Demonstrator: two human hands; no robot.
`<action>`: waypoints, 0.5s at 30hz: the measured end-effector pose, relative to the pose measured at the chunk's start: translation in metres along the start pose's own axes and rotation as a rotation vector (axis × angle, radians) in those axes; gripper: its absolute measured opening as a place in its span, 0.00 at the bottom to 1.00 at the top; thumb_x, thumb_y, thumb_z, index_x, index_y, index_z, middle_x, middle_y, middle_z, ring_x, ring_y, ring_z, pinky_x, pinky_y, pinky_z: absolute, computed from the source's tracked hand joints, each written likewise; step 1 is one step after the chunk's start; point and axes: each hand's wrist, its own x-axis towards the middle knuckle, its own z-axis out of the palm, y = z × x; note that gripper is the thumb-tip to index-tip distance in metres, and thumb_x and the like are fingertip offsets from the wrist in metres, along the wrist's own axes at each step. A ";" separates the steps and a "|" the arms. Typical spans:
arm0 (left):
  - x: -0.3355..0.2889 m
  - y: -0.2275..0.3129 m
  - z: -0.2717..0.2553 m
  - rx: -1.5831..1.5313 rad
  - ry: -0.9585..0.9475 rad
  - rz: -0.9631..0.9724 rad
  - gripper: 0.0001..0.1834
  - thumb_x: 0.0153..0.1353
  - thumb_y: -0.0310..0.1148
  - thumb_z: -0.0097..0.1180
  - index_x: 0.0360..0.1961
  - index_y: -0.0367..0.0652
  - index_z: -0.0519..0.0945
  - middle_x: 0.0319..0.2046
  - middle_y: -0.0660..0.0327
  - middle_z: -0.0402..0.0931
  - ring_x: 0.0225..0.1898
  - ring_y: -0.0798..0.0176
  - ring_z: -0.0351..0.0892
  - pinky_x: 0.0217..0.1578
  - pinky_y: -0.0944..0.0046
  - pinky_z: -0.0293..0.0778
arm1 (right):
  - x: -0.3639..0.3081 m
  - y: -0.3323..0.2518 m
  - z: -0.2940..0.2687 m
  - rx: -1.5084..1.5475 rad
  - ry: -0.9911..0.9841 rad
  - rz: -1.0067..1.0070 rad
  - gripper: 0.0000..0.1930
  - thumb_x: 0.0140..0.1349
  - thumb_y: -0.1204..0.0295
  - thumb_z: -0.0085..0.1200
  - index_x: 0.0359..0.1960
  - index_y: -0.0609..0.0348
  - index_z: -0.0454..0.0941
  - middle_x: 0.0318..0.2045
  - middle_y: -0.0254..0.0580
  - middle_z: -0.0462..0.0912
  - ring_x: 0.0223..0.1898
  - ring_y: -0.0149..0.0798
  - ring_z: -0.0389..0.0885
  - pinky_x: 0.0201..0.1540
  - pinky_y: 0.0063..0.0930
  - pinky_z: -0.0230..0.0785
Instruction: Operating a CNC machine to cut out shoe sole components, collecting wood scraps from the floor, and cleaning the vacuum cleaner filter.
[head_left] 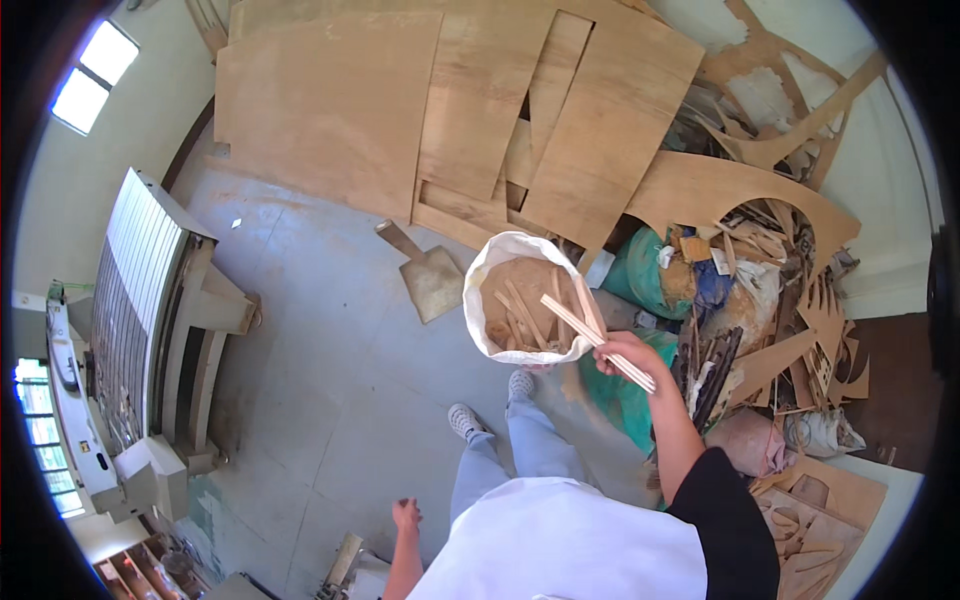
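Note:
My right hand (pixel 624 352) is closed round a few thin, pale wood strips (pixel 570 318). Their far ends reach over the rim of a white sack (pixel 478 328) that stands open in front of my feet. Inside the sack lie brown sawdust (pixel 523 275) and several wood offcuts (pixel 527 310). A broader wooden piece (pixel 590 303) leans at the sack's right edge, close to my fingers. Low on the left, my left hand (pixel 406 514) hangs beside my leg, fingers loosely bent and apart, holding nothing. It touches no object that I can see.
A flat dustpan-like shovel (pixel 432 282) lies on the grey floor (pixel 310 340) left of the sack. Large wood panels (pixel 330 110) lean at the back. Scrap wood and filled bags (pixel 640 275) crowd the right side. A slatted machine (pixel 140 300) stands at the left.

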 end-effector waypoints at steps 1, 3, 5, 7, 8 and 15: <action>0.005 0.016 0.004 0.036 -0.014 0.027 0.17 0.55 0.32 0.56 0.42 0.35 0.69 0.29 0.58 0.72 0.25 0.66 0.72 0.19 0.64 0.73 | -0.028 -0.002 -0.004 0.138 0.035 -0.084 0.07 0.51 0.75 0.53 0.29 0.68 0.75 0.21 0.44 0.77 0.21 0.36 0.77 0.22 0.23 0.69; 0.015 0.052 0.012 0.076 -0.022 0.077 0.17 0.54 0.32 0.56 0.42 0.35 0.70 0.30 0.58 0.72 0.25 0.66 0.72 0.20 0.65 0.72 | -0.064 0.005 -0.016 0.342 0.106 -0.210 0.08 0.54 0.75 0.53 0.31 0.68 0.73 0.22 0.43 0.76 0.21 0.33 0.76 0.21 0.22 0.67; 0.018 0.084 0.022 0.087 -0.022 0.123 0.18 0.54 0.32 0.56 0.43 0.34 0.70 0.30 0.58 0.72 0.26 0.65 0.72 0.21 0.65 0.72 | -0.088 0.013 -0.046 0.429 0.204 -0.264 0.09 0.54 0.75 0.53 0.32 0.70 0.72 0.21 0.43 0.75 0.20 0.33 0.75 0.19 0.22 0.66; 0.016 0.112 0.032 0.106 -0.027 0.175 0.20 0.54 0.33 0.56 0.45 0.34 0.70 0.32 0.56 0.74 0.28 0.64 0.73 0.24 0.64 0.73 | -0.090 0.030 -0.111 0.500 0.336 -0.216 0.09 0.52 0.75 0.53 0.31 0.70 0.71 0.19 0.44 0.74 0.19 0.35 0.75 0.19 0.22 0.66; 0.017 0.119 0.033 0.112 -0.018 0.202 0.21 0.54 0.34 0.57 0.46 0.33 0.70 0.33 0.55 0.75 0.29 0.63 0.74 0.26 0.63 0.73 | -0.091 0.021 -0.138 0.509 0.412 -0.116 0.10 0.51 0.74 0.54 0.30 0.69 0.71 0.19 0.46 0.74 0.18 0.36 0.75 0.19 0.23 0.67; 0.021 0.103 0.014 0.136 0.031 0.387 0.21 0.54 0.35 0.56 0.46 0.33 0.71 0.38 0.51 0.76 0.37 0.61 0.77 0.30 0.63 0.74 | -0.079 -0.068 -0.302 0.391 1.050 -0.530 0.20 0.59 0.52 0.50 0.38 0.57 0.75 0.30 0.39 0.76 0.27 0.35 0.73 0.32 0.27 0.68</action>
